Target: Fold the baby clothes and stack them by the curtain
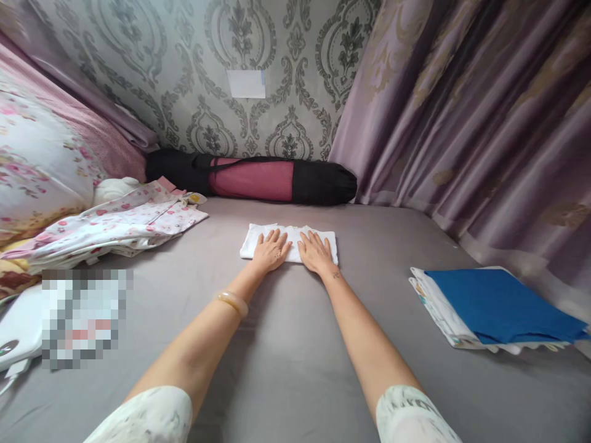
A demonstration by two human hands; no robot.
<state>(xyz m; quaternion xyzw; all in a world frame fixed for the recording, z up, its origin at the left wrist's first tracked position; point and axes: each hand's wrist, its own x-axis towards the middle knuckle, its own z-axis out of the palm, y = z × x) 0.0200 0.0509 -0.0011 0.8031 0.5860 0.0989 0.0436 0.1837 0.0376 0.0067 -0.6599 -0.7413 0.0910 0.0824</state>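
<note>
A white folded cloth (294, 237) lies flat on the grey sheet, its long side running left to right. My left hand (272, 249) rests palm down on its left half, fingers stretched out. On the right half lies my right hand (315, 249), also flat with its fingers spread. Both palms touch the cloth, and neither hand grips it. The hands cover part of its middle and near edge. A pale bangle (233, 303) sits on my left forearm.
At the right is a stack of folded cloths, a blue cloth (498, 304) on top. A black and pink long bag (252, 178) lies by the wall. Floral clothes (133, 218) spread at the left, near a white device (21, 323) with a cable. Purple curtains (438, 123) hang at the right.
</note>
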